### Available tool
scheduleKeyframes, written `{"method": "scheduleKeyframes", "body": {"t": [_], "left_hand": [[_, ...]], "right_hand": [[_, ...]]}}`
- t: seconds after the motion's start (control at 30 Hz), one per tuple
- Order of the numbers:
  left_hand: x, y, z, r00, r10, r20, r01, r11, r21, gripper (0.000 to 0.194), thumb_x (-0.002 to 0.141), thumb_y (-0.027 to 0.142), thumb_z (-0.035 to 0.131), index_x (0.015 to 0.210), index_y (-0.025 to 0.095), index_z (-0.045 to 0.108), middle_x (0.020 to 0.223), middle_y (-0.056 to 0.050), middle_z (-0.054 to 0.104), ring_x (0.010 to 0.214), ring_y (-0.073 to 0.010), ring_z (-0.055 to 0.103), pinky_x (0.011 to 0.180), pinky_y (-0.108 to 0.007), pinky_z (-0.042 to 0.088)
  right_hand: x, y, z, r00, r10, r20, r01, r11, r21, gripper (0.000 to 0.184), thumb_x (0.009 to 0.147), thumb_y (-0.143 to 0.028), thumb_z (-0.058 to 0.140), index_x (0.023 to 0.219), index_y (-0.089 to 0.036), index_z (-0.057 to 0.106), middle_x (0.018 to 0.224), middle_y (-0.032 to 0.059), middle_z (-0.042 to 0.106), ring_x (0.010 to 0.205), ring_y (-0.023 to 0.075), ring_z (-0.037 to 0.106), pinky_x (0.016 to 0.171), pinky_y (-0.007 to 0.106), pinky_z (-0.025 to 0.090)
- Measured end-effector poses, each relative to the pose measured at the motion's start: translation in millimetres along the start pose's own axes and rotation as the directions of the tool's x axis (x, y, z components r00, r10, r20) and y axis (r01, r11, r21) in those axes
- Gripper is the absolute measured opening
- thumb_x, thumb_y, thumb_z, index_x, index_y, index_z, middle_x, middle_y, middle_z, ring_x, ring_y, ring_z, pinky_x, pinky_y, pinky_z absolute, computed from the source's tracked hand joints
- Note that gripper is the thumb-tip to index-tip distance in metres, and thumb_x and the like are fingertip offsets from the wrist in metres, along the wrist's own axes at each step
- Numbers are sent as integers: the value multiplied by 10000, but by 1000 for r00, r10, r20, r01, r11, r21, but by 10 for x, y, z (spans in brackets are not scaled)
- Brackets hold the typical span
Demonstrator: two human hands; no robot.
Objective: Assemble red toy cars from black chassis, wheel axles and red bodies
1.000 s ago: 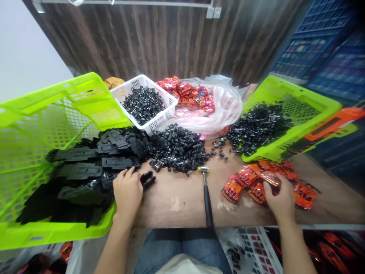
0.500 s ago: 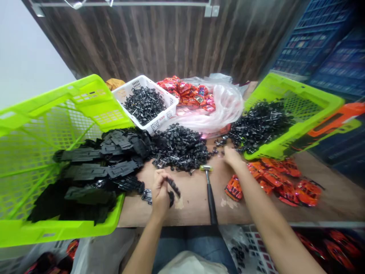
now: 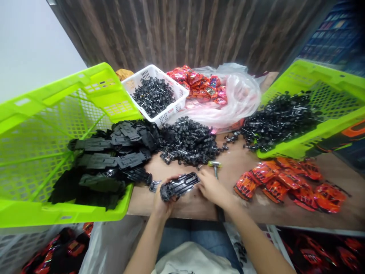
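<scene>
My left hand (image 3: 165, 203) is closed around a black toy car chassis (image 3: 181, 185), held tilted over the table's front with its long side facing up. At the chassis's right end is my right hand (image 3: 212, 187), fingers bent together; what they pinch, if anything, is hidden. Just beyond the right hand lies a hammer (image 3: 215, 165) with a yellowish head, its handle partly covered by that arm. A small dark chassis part (image 3: 154, 185) rests on the table left of my left hand. Behind both hands spreads a pile of black wheel axles (image 3: 189, 142).
A green crate (image 3: 64, 217) with black chassis stands left; another green crate (image 3: 316, 72) spilling wheel axles is at right. Orange car bodies (image 3: 264, 171) lie right. Behind are a white basket (image 3: 155, 121) of axles and a plastic bag (image 3: 245, 91) with red car bodies.
My right hand has come back from the wheel axles near the right crate to the chassis. My left hand has turned the chassis to lie broad side up. The view has shifted slightly.
</scene>
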State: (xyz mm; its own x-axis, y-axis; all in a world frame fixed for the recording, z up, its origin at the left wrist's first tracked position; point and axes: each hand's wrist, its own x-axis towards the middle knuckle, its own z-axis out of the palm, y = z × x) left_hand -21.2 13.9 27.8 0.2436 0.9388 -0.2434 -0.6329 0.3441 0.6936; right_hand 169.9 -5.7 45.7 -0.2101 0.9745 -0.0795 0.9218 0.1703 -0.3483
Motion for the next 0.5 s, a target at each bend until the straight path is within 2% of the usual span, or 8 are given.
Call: {"method": "scheduleKeyframes", "body": {"t": [0.07,0.17,0.23,0.33,0.43,0.5], "left_hand": [[-29,55,-49,999,-32,19,33,999,-39,246,709,125,611,941,115,689,1055,-118,697,852,-234,691,545,-232,574],[-61,110,-70,993,-101,58,110,980,-168,268,767,186,556,987,110,688,1133,-151,675,997,-281,660,672,-300,598],[-74,126,-53,984,-146,102,166,958,-232,333,785,219,527,1073,123,665,1201,-162,642,1099,-315,611,783,-390,583],[-86,125,2,970,-187,158,226,933,-281,419,800,302,502,1166,135,620,1297,-165,577,1207,-361,524,904,-528,506],[-85,60,72,984,-168,62,177,965,-196,432,783,348,576,1154,131,615,1303,-162,572,1199,-363,529,961,-536,463],[-89,-36,121,997,-67,-45,66,997,-27,523,723,265,684,1220,156,563,1285,-141,591,1192,-317,547,1025,-469,427]], "right_hand": [[-51,172,18,999,-30,-30,31,999,36,158,792,-153,570,947,-187,561,1068,80,593,1031,226,532,864,343,396],[-168,338,82,998,-41,-43,43,999,32,113,795,-191,598,893,-191,541,970,57,600,972,229,527,838,363,396],[-228,357,147,994,-35,-107,36,999,9,85,827,-214,576,901,-185,545,950,66,604,951,230,521,836,366,394],[-269,340,230,979,-50,-200,46,999,-28,160,821,-246,608,959,-176,567,980,86,617,972,250,524,850,383,388],[-268,329,244,945,-25,-327,25,1000,-4,161,797,-257,630,934,-180,598,910,78,641,929,259,561,832,395,393],[-250,287,211,862,90,-500,-24,990,137,169,817,-278,600,954,-179,604,896,75,655,885,243,591,806,379,410]]}}
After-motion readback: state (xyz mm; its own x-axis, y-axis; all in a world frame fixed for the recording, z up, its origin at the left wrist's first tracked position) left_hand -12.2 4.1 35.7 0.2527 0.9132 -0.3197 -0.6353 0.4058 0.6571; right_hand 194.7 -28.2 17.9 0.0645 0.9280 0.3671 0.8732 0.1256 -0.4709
